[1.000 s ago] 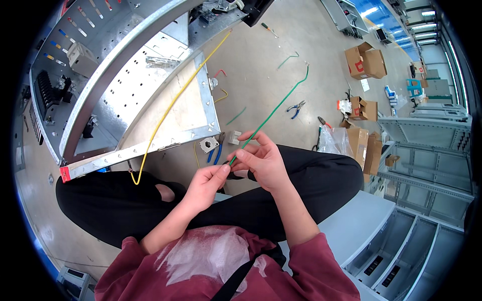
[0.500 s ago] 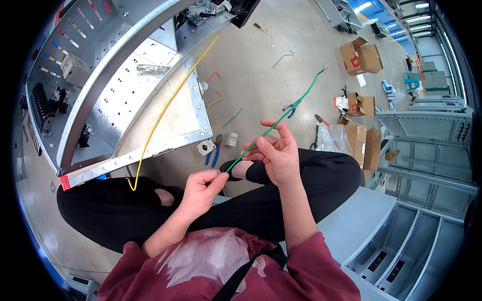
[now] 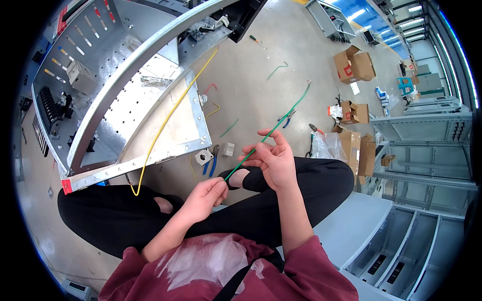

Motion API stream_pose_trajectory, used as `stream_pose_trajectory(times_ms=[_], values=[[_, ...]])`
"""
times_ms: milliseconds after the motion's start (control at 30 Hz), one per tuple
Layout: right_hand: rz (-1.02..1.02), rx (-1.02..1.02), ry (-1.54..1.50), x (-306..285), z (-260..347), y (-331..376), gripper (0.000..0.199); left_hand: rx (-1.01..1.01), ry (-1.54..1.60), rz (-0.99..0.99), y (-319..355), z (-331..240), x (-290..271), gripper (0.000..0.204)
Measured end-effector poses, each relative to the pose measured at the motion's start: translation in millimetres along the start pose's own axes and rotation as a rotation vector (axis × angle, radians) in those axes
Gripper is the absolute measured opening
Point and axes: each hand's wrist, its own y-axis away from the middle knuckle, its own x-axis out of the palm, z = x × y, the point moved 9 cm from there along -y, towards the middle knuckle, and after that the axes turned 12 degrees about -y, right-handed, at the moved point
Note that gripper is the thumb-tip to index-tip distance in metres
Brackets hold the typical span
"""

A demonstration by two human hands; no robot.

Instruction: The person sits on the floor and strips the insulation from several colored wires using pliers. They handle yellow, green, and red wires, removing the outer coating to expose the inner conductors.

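Observation:
A long green wire (image 3: 249, 154) runs slantwise between my hands, up and right to a tip over the floor. Its lower end is pinched by my left hand (image 3: 207, 197), thumb against the curled fingers. Higher up, my right hand (image 3: 271, 158) grips the same wire between thumb and index finger, its other fingers loosely bent. To the left, a yellow wire (image 3: 161, 128) lies over the edge of the metal cabinet frame (image 3: 135, 170), its hooked end hanging near my left knee.
On the floor ahead are blue-handled pliers (image 3: 214, 161), a small white block (image 3: 229, 149), another pair of pliers (image 3: 287, 119), a screwdriver (image 3: 256, 41) and wire offcuts. Cardboard boxes (image 3: 354, 64) and a clear plastic bag (image 3: 329, 146) lie to the right. A grey cabinet (image 3: 351, 228) stands beside my right leg.
The whole scene has shifted slightly in view. The green wire's far tip sits a little lower and further left; both hands keep their hold on it.

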Motion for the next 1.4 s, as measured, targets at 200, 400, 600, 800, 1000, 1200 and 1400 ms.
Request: stream_pose_trajectory(times_ms=[200,400,600,800,1000,1200,1400], values=[[-0.038,-0.098,0.047,-3,11,1,0.036,-0.002,-0.037,-0.047,-1,0,-3,0.035],[-0.046,-0.261,-0.096,-20,55,0,0.040,0.127,-0.641,-0.264,15,-47,-11,0.025],[-0.051,-0.327,-0.146,-38,73,8,0.034,0.187,-0.711,-0.236,16,-57,-8,0.022],[-0.041,-0.346,-0.213,-41,71,8,0.022,0.182,-0.665,-0.191,17,-57,-6,0.023],[-0.029,-0.394,-0.200,-44,77,10,0.020,0.164,-0.616,-0.153,20,-53,-4,0.030],[-0.060,-0.411,-0.187,-44,76,12,0.019,0.077,-0.552,-0.052,19,-43,-2,0.030],[-0.036,-0.322,-0.199,-38,68,8,0.018,0.123,-0.545,-0.157,18,-59,-4,0.022]])
